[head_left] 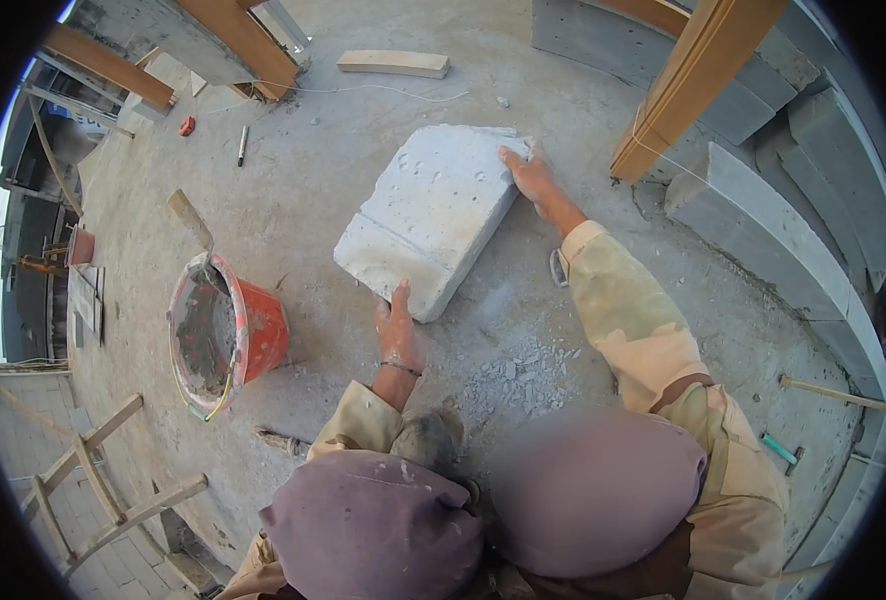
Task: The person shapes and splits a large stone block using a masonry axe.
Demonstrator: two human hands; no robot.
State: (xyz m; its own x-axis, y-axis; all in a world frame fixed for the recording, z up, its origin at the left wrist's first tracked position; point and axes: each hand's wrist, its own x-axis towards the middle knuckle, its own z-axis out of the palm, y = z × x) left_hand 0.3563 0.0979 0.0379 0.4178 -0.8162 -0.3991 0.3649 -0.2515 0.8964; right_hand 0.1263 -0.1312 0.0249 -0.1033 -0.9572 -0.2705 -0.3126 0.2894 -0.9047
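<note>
A pale grey aerated concrete block [431,205] with a pitted face is tilted between my two hands above the concrete floor. A straight scored line crosses the face near its lower end. My left hand [397,332] grips the lower end, thumb on the face and fingers hidden underneath. At the opposite upper corner, my right hand [535,180] is closed around the edge. Broken chips and pale dust [523,378] lie on the floor just below the block, in front of my knees.
Left of the block stands a red bucket [263,325] of grey mortar with a trowel [191,220] in it. A wooden post [683,95] and low block walls [763,235] bound the right. A short plank [393,64] lies ahead; a wooden ladder [98,480] is lower left.
</note>
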